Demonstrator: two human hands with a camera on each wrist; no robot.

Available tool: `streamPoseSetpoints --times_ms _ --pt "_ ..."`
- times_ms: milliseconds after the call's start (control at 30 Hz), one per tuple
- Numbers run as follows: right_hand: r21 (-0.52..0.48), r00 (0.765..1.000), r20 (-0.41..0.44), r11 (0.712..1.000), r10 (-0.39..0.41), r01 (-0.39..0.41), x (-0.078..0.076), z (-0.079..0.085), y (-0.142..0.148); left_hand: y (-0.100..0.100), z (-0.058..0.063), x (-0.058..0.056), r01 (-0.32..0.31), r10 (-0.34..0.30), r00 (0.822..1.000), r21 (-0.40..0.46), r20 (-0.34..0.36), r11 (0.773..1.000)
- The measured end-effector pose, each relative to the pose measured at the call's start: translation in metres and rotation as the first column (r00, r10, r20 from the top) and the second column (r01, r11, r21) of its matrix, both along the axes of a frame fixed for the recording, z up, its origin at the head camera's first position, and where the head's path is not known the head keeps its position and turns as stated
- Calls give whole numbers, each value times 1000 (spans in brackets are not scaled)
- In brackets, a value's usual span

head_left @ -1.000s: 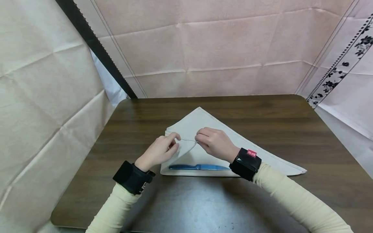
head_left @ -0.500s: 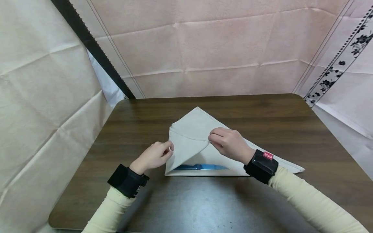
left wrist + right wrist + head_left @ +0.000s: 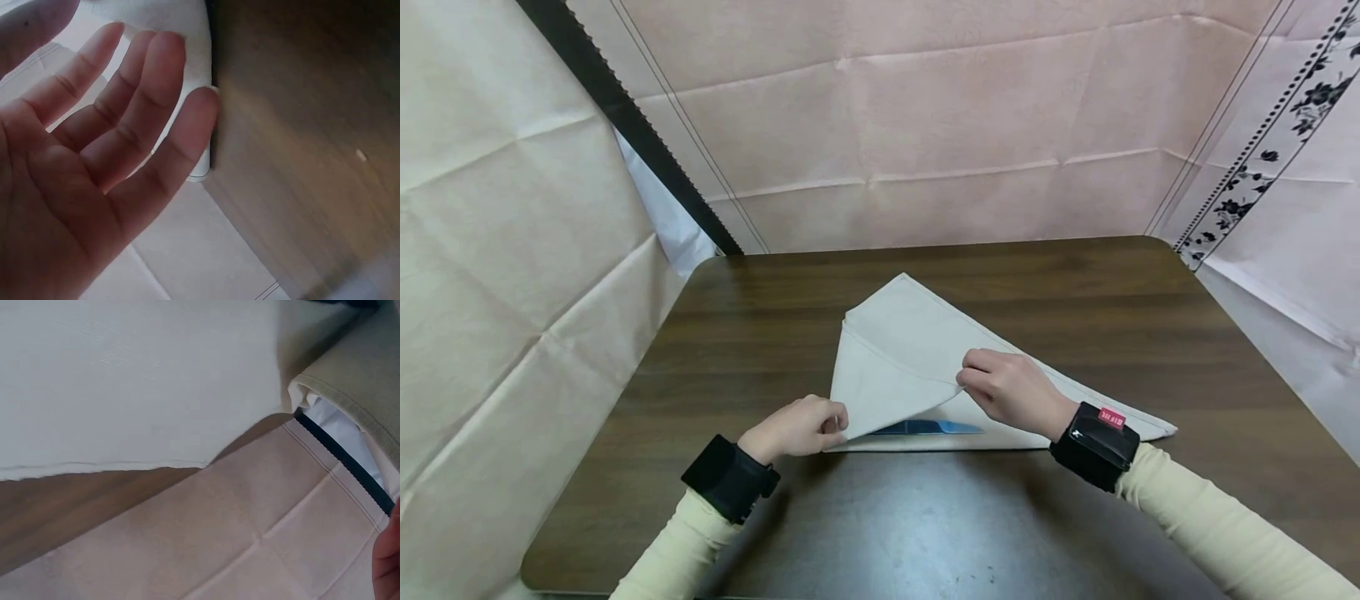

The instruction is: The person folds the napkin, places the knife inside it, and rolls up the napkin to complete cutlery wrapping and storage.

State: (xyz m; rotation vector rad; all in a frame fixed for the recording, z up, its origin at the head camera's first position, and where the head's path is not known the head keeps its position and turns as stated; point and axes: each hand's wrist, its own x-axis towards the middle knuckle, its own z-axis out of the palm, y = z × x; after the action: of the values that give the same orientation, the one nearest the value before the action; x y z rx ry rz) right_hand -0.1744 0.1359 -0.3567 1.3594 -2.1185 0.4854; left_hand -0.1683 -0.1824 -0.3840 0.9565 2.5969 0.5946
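Note:
On the table lies a white cloth (image 3: 917,325), folded into a triangle with its long side toward me. My right hand (image 3: 1011,392) pinches the corner of its left flap, which is drawn over to the right and slightly raised. Under that flap a blue table knife (image 3: 925,427) shows in part; its left end is covered. My left hand (image 3: 797,427) is at the fold's lower left corner, fingertips at the cloth edge. The left wrist view shows loosely bent fingers (image 3: 165,69) apart from the thumb. In the right wrist view, cloth (image 3: 125,394) fills the upper part.
The brown wooden table (image 3: 760,325) extends around the cloth, with rounded far corners. Pale creased sheets (image 3: 940,125) hang behind it and at both sides. A black strip (image 3: 632,125) runs down the left sheet.
My right hand has pulled the flap corner right and toward me, so the flap now covers part of the knife. My left hand has moved down to the lower left corner.

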Motion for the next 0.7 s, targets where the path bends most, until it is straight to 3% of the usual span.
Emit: streamPoseSetpoints --times_ms 367,700 --pt "99 994 91 994 -64 54 10 -27 17 4 -6 -1 2 0 1000 -59 28 998" --pt "216 974 197 974 -116 72 16 -48 25 9 -9 -1 -24 26 999 -98 28 995"
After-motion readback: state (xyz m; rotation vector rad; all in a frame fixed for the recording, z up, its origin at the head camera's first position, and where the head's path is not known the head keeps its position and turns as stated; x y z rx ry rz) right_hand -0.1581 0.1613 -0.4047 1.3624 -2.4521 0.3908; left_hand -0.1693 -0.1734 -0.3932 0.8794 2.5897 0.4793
